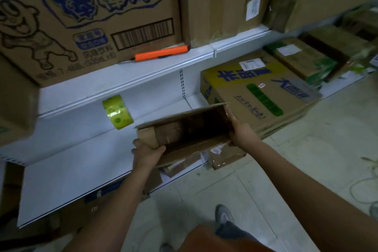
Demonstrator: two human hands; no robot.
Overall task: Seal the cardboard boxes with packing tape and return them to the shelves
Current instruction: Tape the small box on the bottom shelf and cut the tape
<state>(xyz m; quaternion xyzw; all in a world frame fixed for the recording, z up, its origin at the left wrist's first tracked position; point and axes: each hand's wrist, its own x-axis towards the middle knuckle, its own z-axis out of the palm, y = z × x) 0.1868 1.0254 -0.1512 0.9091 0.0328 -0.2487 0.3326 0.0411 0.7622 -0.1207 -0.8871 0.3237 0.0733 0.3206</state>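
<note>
A small open cardboard box (190,129) is held over the front edge of the white lower shelf (81,159), its dark inside facing me and its flaps loose. My left hand (147,154) grips the box's near left corner, thumb curled over the rim. My right hand (240,129) holds the right end wall, fingers along its outside. A roll of yellow-green packing tape (117,111) stands on edge on the shelf, just left of and behind the box.
An orange box cutter (161,53) lies on the upper shelf edge, in front of a large printed carton (88,16). A yellow-and-brown carton (257,96) and more boxes (302,61) sit at the right. A tiled floor lies below, with my shoe (224,216).
</note>
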